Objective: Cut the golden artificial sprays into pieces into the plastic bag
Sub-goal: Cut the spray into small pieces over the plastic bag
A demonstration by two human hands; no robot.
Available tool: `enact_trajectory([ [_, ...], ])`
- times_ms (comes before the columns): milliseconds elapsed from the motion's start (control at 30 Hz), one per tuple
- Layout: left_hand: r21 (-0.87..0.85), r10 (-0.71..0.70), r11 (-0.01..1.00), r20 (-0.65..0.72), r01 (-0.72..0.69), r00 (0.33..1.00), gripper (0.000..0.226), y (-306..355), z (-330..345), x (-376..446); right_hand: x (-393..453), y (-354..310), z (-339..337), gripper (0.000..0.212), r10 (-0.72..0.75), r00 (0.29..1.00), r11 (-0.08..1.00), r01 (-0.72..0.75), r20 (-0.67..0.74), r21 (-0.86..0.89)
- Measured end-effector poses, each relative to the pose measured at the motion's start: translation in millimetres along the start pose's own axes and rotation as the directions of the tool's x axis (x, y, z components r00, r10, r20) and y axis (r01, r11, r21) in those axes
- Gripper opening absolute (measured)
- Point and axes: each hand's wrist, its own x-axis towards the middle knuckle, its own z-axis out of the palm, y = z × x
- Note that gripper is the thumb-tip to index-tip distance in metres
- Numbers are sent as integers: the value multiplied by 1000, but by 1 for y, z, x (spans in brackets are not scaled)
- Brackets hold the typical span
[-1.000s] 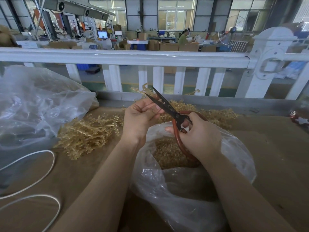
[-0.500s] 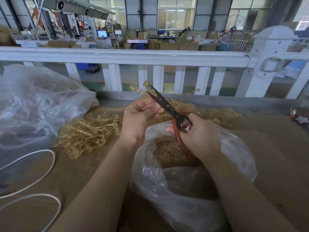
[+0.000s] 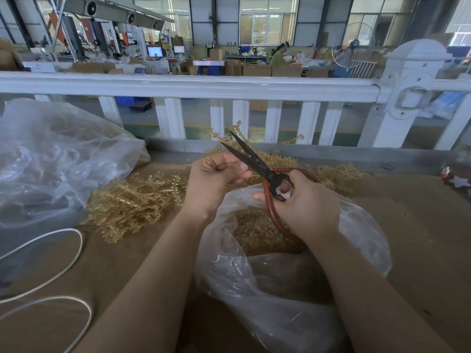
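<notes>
Golden artificial spray (image 3: 235,171), a thin stem pinched between the curled fingers and thumb of the left hand (image 3: 212,182), its beaded tip rising past the blades toward the railing. The right hand (image 3: 307,205) grips the red-brown looped handles of the scissors (image 3: 254,160), fingers curled round them; the 2 dark blades stand parted in a narrow V, pointing up and away from the hands, with the stem just beside the nearer blade. Whether blade and stem touch cannot be told. Directly below both hands lies the plastic bag (image 3: 280,289), clear, its mouth open upward, holding a heap of cut golden pieces (image 3: 257,230) under the right hand. Left of the left hand, on the brown tabletop (image 3: 420,238), rests a loose pile of uncut sprays (image 3: 132,200); more sprays (image 3: 336,174) lie beyond the right hand along the tabletop's far edge. Farther left sits a second clear bag (image 3: 51,161), crumpled, with golden material dimly visible inside. Near the left forearm, a white cord (image 3: 63,263) curves in 2 loops on the tabletop. Beyond the hands runs a white railing (image 3: 191,86). At the far right edge, a small red and white ornament (image 3: 456,178).
</notes>
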Motion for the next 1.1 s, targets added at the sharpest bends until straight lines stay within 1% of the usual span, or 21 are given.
enact_trajectory([
  [167,1,7,1000,15,-7,1000,10,-1,-2,1,-1,-1,0,83,-12,1000,1000,12,-11,21],
  [333,97,63,993,41,-66,997,9,-1,-3,0,-1,0,-1,82,-9,1000,1000,9,-19,21],
  [467,150,86,984,68,-95,994,19,1,-1,-1,-2,0,-2,79,-20,1000,1000,20,-18,19],
  [533,163,81,982,71,-92,994,20,2,-1,-1,-2,-1,-2,79,-28,1000,1000,28,-15,12],
  [767,165,64,983,91,-78,994,23,6,-1,-3,-3,-1,-3,78,-35,999,999,35,-32,-11],
  [933,140,57,988,99,-71,993,22,6,-1,-3,-3,0,-3,74,-55,997,998,55,-45,-13],
  [1100,110,48,992,121,-62,991,18,5,-2,-3,-2,1,-3,81,-35,999,999,35,-16,-13],
])
